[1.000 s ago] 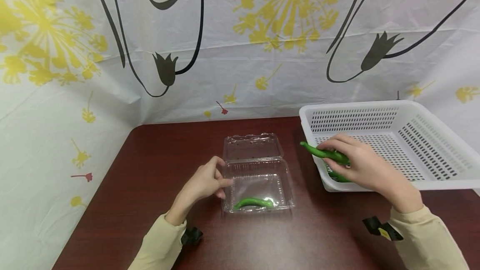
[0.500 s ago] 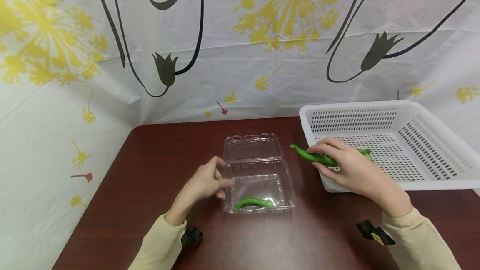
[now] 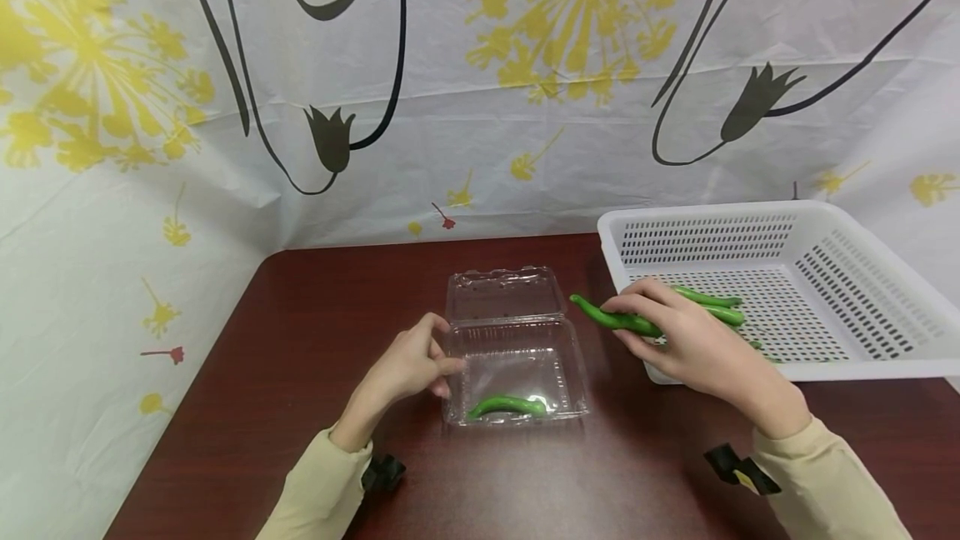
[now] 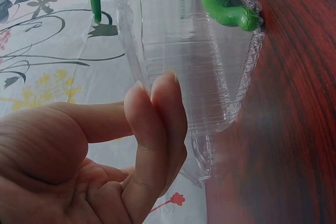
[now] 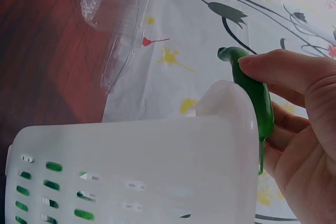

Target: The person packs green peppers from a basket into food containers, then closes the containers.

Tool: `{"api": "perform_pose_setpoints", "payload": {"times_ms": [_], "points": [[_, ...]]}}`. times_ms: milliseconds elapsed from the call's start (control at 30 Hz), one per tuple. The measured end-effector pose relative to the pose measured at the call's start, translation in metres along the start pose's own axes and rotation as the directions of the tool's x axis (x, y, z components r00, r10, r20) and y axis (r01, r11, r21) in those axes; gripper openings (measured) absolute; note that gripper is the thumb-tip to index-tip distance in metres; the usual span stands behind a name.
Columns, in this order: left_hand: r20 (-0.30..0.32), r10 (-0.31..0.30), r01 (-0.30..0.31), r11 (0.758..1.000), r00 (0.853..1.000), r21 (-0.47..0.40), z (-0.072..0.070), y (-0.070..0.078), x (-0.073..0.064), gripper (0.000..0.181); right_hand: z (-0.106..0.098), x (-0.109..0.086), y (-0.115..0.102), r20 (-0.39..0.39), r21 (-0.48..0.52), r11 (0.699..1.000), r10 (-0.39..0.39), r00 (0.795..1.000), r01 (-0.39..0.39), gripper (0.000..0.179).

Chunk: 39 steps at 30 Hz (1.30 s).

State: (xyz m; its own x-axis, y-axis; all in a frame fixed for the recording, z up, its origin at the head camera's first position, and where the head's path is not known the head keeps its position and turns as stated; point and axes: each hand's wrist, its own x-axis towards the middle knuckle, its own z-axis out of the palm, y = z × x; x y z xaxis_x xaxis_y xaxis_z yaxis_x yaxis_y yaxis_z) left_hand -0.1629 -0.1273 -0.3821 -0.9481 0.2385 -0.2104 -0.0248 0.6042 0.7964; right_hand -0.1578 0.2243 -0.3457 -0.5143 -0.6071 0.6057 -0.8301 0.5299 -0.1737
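Observation:
Thumb and fingers of my right hand (image 3: 693, 344) grip a curved green chili pepper (image 3: 611, 319) above the near left rim of a white plastic basket (image 3: 862, 371). In the right wrist view, the held pepper (image 5: 253, 93) lies along that rim, its thin stem pointing down. My left hand (image 3: 408, 365) holds the left edge of a clear plastic clamshell box (image 3: 517, 369), fingers curled there; exact contact is hard to see through the clear plastic. One green chili pepper (image 3: 506, 407) lies inside along the box's near side. Several more peppers (image 3: 723, 315) lie in the basket, partly hidden by my right hand.
The box's lid (image 3: 506, 297) is folded back, away from me. Both stand on a dark red-brown table (image 3: 330, 298). A white sheet with yellow flowers (image 3: 450, 132) hangs behind the table and along its sides.
My right hand has moved left with the pepper, from over the basket toward the box, uncovering more peppers in the basket. The left hand and box have stayed put.

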Motion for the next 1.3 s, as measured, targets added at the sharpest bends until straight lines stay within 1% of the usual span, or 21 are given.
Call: {"api": "perform_pose_setpoints", "payload": {"times_ms": [300, 533, 633, 833, 1133, 1300], "points": [[-0.003, 0.006, -0.006, 1.0, 1.0, 0.004, 0.0, -0.001, 0.0, 0.049, 0.004, 0.002, -0.004, -0.013, 0.024, 1.0, -0.01, 1.0, 0.01, 0.041], [-0.001, 0.003, -0.003, 1.0, 1.0, 0.013, 0.0, -0.001, 0.0, 0.049, 0.01, 0.003, -0.008, -0.034, 0.021, 1.0, -0.009, 0.999, 0.009, 0.044], [0.002, 0.0, 0.0, 1.0, 1.0, 0.013, 0.0, -0.001, 0.0, 0.049, 0.011, 0.003, -0.009, -0.029, 0.022, 1.0, -0.003, 1.0, 0.003, 0.044], [0.008, 0.004, -0.004, 1.0, 1.0, 0.017, 0.0, -0.001, 0.0, 0.05, 0.015, 0.005, -0.013, -0.027, 0.031, 0.999, -0.019, 0.999, 0.02, 0.044], [0.002, 0.004, -0.004, 1.0, 1.0, 0.007, 0.0, -0.002, 0.001, 0.05, 0.021, 0.005, -0.017, 0.007, 0.054, 0.998, -0.022, 1.0, 0.021, 0.041], [0.0, 0.011, -0.011, 1.0, 1.0, 0.006, 0.0, -0.002, 0.0, 0.049, 0.027, 0.006, -0.019, 0.002, 0.079, 0.996, -0.042, 0.999, 0.042, 0.037]]}}
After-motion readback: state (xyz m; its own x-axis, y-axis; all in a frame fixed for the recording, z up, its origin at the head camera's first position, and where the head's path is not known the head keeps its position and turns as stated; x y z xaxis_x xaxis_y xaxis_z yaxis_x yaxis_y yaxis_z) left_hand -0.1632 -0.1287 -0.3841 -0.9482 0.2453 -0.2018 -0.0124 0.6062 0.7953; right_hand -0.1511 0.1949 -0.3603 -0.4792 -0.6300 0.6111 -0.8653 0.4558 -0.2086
